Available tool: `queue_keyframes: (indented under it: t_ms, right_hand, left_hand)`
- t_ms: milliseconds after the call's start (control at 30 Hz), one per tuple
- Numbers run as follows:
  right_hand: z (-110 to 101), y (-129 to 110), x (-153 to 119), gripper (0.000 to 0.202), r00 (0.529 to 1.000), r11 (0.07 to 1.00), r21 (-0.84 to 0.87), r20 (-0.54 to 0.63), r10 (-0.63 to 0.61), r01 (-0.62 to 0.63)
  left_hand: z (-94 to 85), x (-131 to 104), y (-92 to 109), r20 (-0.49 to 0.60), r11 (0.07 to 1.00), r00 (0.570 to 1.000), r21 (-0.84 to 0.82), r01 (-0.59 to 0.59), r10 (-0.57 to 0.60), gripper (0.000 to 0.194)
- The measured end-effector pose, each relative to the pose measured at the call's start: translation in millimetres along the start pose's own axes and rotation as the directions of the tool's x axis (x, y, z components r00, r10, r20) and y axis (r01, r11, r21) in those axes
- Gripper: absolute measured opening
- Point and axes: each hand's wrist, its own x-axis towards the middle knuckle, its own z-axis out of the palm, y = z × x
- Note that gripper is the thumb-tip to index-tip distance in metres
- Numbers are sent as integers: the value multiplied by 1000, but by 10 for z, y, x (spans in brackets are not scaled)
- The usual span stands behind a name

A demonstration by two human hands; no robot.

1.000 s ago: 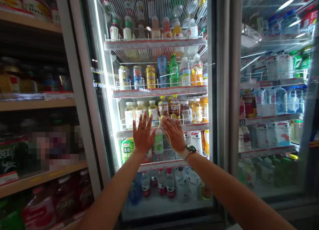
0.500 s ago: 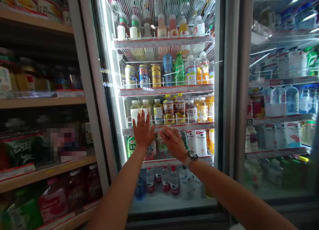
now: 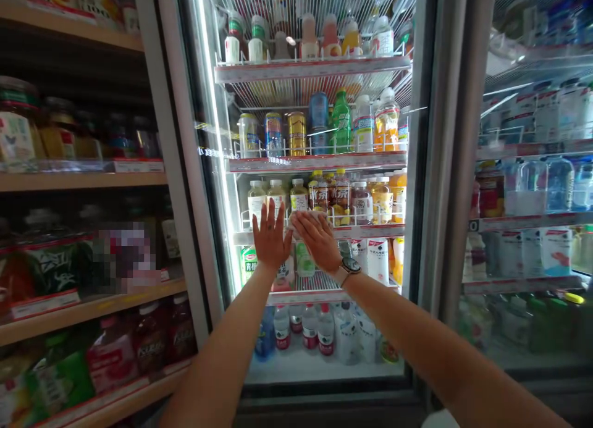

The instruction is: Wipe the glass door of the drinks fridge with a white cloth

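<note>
Behind the glass door [image 3: 319, 168], two yellow-capped iced tea bottles [image 3: 341, 198] read "冰茶"; a green drink pack [image 3: 249, 264], lower left, reads "青梅". A jar [image 3: 98, 7] at far left shows "100", a black shelf tag [image 3: 473, 226] at right "0" (other lettering is too small or blurred).

- Bare right hand [image 3: 319, 244] dipped, then rose across a red-edged shelf front [image 3: 361, 232], nearer the bare left hand [image 3: 272, 241].
- Pale crumpled cloth [image 3: 319, 214] rose with it.
- Glass-fronted drinks cooler [image 3: 422, 168] sits farther right in view.
</note>
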Motion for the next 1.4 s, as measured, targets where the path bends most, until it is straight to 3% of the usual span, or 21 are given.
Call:
queue_keyframes:
  t_ms: [200, 333, 467, 633, 767, 900, 1233, 1333, 1400]
  right_hand:
    - [60, -157, -696, 61, 992, 998, 2, 102, -68, 68]
    - [53, -140, -816, 57, 985, 990, 1, 102, -142, 143]
    - [-41, 45, -430, 55, 982, 984, -15, 74, -174, 176]
    - [-193, 257, 442, 54, 1000, 999, -37, -23, 3, -4]
    - [-215, 248, 715, 60, 996, 997, -11, -61, 69, -70]
    - [-114, 147, 456, 61, 997, 998, -24, -48, 61, -62]
    - [79, -163, -712, 64, 991, 998, -15, 115, -66, 68]
    - [82, -189, -868, 61, 988, 996, -17, 127, -90, 93]
    - [48, -143, -812, 61, 986, 994, -15, 130, -106, 109]
  left_hand:
    - [-9, -9, -4, 4, 1000, 1000, 15, -2, 2, 61]
    - [15, -11, 6, -18, 998, 1000, 58, -4, 5, 59]
    - [24, -13, 6, -22, 998, 1000, 59, -7, 8, 59]
    - [18, -14, 6, -8, 999, 1000, 35, 9, -8, 59]
    - [13, -14, 9, 6, 1000, 1000, 27, 15, -16, 59]
    - [13, -17, 9, 9, 1000, 1000, 15, 17, -17, 59]
    - [20, -17, 8, 27, 999, 999, 2, 38, -38, 59]
    - [16, -18, 16, 14, 999, 999, 11, 34, -35, 59]
    - [17, -19, 16, 8, 999, 1000, 13, 29, -29, 59]
